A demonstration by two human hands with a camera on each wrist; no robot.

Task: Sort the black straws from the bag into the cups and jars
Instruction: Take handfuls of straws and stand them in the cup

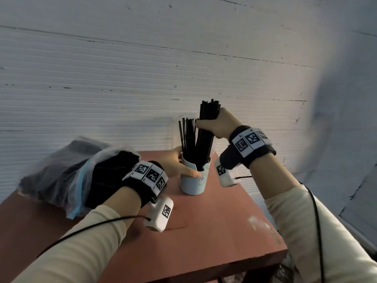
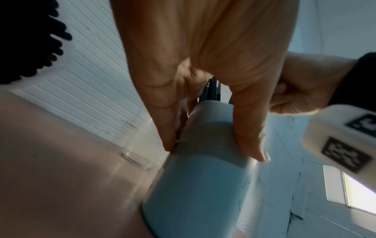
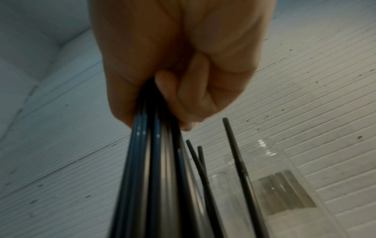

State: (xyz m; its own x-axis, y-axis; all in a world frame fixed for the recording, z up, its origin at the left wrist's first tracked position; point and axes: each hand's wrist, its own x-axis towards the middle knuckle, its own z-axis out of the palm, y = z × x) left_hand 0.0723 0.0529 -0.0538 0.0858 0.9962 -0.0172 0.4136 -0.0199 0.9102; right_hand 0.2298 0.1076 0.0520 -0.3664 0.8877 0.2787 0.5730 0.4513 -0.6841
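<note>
A pale blue cup (image 1: 193, 181) stands on the reddish table (image 1: 214, 231) and holds several black straws (image 1: 186, 137). My left hand (image 1: 177, 164) grips the cup near its rim, thumb on the front; the left wrist view shows the fingers (image 2: 250, 128) wrapped on the cup (image 2: 203, 185). My right hand (image 1: 216, 124) grips a thick bundle of black straws (image 1: 206, 135) whose lower ends sit inside the cup. The right wrist view shows that fist (image 3: 179, 72) closed round the bundle (image 3: 154, 177). A clear plastic bag (image 1: 67, 170) full of black straws lies at the left.
A clear glass jar (image 1: 173, 129) stands behind the cup by the white ribbed wall, also in the left wrist view as the jar (image 2: 138, 149) and in the right wrist view as the jar (image 3: 284, 185). The table's right edge (image 1: 265, 211) runs close beside the cup.
</note>
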